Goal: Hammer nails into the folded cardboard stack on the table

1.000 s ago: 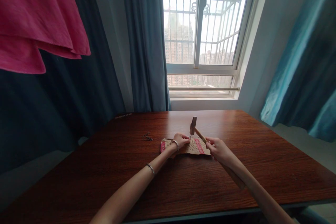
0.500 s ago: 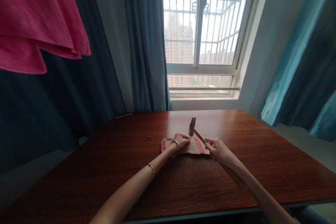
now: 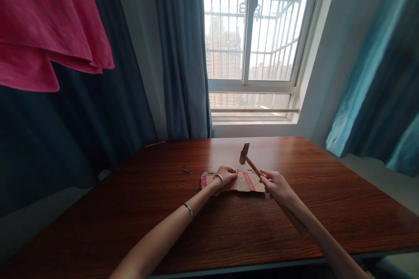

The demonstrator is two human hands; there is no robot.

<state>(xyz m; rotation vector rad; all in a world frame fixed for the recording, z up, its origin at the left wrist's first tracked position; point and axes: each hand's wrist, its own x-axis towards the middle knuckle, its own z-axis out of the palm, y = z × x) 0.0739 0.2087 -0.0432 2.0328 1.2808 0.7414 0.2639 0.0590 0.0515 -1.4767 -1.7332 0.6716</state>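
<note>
My right hand (image 3: 274, 184) is closed round the wooden handle of a hammer (image 3: 244, 153), whose metal head hangs in the air above the cardboard. With its fingertips pinched, my left hand (image 3: 226, 173) holds a thin nail (image 3: 237, 171) upright against the piece of cardboard (image 3: 241, 183). Dark dots and pink bands mark this cardboard, which lies on the table under my left hand. A bracelet (image 3: 220, 178) sits on the left wrist and another band further up the forearm.
Several loose nails (image 3: 185, 170) lie left of the cardboard on the brown wooden table (image 3: 157, 218). A barred window (image 3: 245, 81) and blue curtains (image 3: 185, 52) stand behind. Pink cloth (image 3: 49, 22) hangs at the upper left.
The hammer has lifted off the nail and moved up and to the right with my right hand. My left hand stays at the nail.
</note>
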